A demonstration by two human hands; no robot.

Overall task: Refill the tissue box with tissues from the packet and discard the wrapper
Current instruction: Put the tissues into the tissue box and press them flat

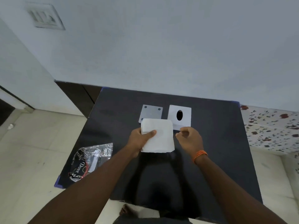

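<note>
My left hand [140, 138] grips a thick stack of white tissues [160, 136] above the middle of the dark table [218, 151], thumb on top. The white tissue box [179, 116] with a black oval slot stands at the back, just right of the stack. A flat white base plate [151, 113] with dark round feet lies to the left of the box, partly hidden by the tissues. My right hand [189, 137] hovers beside the stack's right edge, in front of the box, fingers loosely curled and holding nothing. The clear plastic wrapper [90, 160] lies near the table's front left corner.
A wall rises right behind the table. Pale tiled floor spreads to the left. A floral-patterned cloth [271, 126] covers a surface to the right of the table. An orange band circles my right wrist.
</note>
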